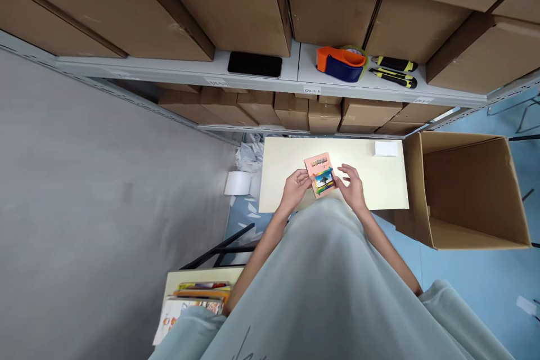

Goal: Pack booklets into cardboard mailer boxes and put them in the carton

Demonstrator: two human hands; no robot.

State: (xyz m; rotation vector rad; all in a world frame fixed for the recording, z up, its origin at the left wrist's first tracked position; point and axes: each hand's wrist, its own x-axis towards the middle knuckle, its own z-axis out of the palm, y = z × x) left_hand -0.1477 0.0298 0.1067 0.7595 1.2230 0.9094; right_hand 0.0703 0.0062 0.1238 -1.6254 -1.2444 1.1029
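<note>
A small pink book [317, 166] with a tree picture on its cover is held over the cream table, slightly tilted to the left. My left hand [297, 185] grips its left edge between thumb and fingers. At the lower right edge of the book is my right hand [351, 184], its thumb by the cover and its other fingers spread apart, curving away from it. Whether the right thumb presses on the book or only rests beside it is hard to see.
A small white box [385, 149] lies on the table [274, 180] at the far right. Beside the table stands a big open carton [472, 191]. The shelf above carries a black phone [255, 64], a tape dispenser [340, 64], utility knives [394, 71] and cartons. Books [194, 304] are stacked lower left.
</note>
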